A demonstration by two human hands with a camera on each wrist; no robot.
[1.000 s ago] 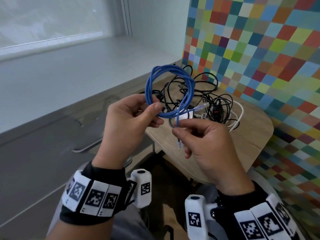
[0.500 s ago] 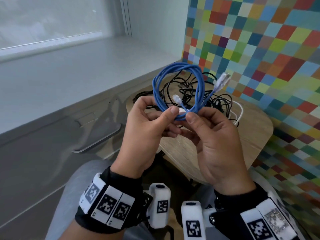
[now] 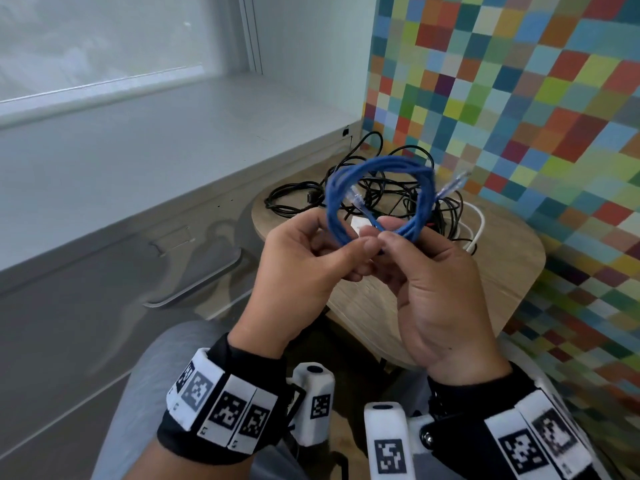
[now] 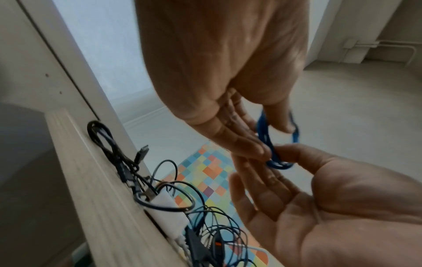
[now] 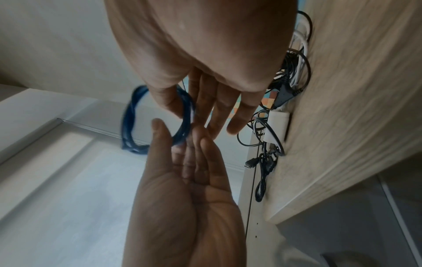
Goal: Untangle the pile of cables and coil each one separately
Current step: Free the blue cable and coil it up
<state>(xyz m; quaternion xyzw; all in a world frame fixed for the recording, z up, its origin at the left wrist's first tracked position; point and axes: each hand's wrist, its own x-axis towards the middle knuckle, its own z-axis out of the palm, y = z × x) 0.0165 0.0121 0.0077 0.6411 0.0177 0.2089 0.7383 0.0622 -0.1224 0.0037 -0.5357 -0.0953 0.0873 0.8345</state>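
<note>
Fingers of left hand [image 3: 298, 268] and right hand [image 3: 440, 292] pinch the blue cable [image 3: 381, 199] coil (both plugs free) above the table [image 3: 502, 271].

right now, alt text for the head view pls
Two hands hold up a coiled blue cable, the left hand and right hand pinching its lower edge together. Behind it, tangled black cables and a white cable lie on a wooden table.

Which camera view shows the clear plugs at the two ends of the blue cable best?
The head view: the blue cable faces the camera as a full ring, one clear plug inside it and the other plug beyond its right side. Both wrist views show only blurred blue loops pinched between the hands, with no plug visible.
</note>
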